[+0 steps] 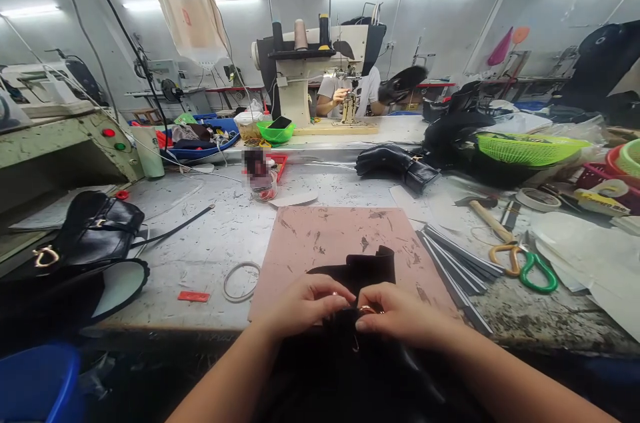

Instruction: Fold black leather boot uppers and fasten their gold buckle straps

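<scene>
A black boot part (373,264) lies with its far end on the pink board, close to the table's front edge. Over its near end my left hand (313,306) pinches a black strap. Just beside it, my right hand (393,311) grips a gold-coloured buckle (369,309) between thumb and fingers. My fingertips almost meet and partly hide both strap and buckle. Dark material hangs below my hands, its outline hard to make out.
Around the pink board (295,236) lie a tape ring (241,282), grey strips (457,263), green-handled scissors (539,273) and a hammer (493,220). Black boots (95,230) stand left; another boot (397,166) lies behind. Beyond a sewing machine (300,86), a person handles a boot.
</scene>
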### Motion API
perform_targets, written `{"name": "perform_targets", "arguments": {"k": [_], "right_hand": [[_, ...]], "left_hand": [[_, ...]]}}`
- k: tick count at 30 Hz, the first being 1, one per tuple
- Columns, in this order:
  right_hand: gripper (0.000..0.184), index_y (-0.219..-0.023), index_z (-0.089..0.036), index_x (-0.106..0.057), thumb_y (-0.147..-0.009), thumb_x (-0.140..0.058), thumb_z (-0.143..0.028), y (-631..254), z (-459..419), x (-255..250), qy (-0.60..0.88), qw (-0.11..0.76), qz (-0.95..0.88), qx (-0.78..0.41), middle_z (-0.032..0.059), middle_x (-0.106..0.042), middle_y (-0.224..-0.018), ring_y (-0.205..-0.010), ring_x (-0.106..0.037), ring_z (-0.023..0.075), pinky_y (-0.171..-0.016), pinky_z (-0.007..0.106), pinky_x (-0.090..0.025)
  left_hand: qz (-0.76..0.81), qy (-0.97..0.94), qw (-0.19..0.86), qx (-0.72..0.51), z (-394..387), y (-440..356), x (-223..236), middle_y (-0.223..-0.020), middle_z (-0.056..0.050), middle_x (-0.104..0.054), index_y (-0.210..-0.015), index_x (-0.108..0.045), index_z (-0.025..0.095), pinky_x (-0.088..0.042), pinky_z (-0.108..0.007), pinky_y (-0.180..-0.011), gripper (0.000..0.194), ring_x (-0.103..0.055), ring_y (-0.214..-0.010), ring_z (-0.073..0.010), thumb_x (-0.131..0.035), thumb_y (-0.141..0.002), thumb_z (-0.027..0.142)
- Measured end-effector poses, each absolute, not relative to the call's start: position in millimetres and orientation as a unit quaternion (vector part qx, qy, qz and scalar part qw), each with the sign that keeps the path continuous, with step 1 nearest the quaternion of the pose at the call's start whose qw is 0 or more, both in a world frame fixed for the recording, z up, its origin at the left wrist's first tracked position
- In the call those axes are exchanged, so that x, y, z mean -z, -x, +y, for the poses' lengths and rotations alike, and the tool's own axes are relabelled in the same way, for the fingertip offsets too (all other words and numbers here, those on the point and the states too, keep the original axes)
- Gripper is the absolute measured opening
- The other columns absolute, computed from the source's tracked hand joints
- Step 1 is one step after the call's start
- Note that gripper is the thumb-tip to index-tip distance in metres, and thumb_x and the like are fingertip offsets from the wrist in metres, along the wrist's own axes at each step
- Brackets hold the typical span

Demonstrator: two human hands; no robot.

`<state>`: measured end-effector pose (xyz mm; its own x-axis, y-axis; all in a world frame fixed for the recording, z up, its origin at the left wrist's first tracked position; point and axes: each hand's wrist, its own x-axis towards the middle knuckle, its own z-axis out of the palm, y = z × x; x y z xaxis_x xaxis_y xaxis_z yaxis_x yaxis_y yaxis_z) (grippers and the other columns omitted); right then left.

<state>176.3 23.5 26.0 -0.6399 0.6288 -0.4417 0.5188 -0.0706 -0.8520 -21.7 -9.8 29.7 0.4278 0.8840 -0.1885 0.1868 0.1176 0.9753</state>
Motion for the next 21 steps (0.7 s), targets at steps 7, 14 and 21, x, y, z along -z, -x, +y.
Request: {"name": "perform_targets", "arguments": {"k": [7, 14, 21], "right_hand": [[0.009, -0.07, -0.016, -0.052, -0.068, -0.057, -0.024, -182.9, 25.9, -31.2, 0.367, 0.04, -0.678, -0.635, -0.0042, -0.05, -0.061, -0.055, -0.051, 0.0103, -0.052, 0.021, -0.038], [0.018, -0.07, -0.015, -0.057, -0.069, -0.059, -0.033, -183.0, 26.8, -36.5, 0.375, 0.03, -0.662, -0.649, -0.0036, -0.052, -0.06, -0.055, -0.052, 0.0103, -0.053, 0.022, -0.04], [0.015, -0.07, -0.015, -0.058, -0.069, -0.058, -0.03, -182.9, 28.4, -36.2, 0.379, 0.039, -0.658, -0.649, -0.0032, -0.054, -0.06, -0.054, -0.054, 0.01, -0.053, 0.022, -0.042]], "left_hand": [[0.438, -0.682, 0.523, -0.261, -13.6, 19.2, -34.3, -0.089, -0.002, -0.058, -0.105, -0.065, 0.022, -0.043, -0.025, -0.07, 0.029, -0.055, -0.075, -0.013, -0.057, -0.077, 0.025], [0.516, -0.741, 0.369, -0.219, -18.7, 6.2, -38.8, -0.07, 0.003, -0.057, -0.08, -0.063, 0.018, -0.04, -0.02, -0.06, 0.01, -0.052, -0.065, -0.0106, -0.061, -0.072, 0.012], [0.421, -0.795, 0.338, -0.276, -23.3, 9.4, -38.5, -0.084, -0.004, -0.06, -0.088, -0.067, 0.017, -0.045, -0.021, -0.07, 0.02, -0.056, -0.077, -0.0124, -0.052, -0.078, 0.007]]}}
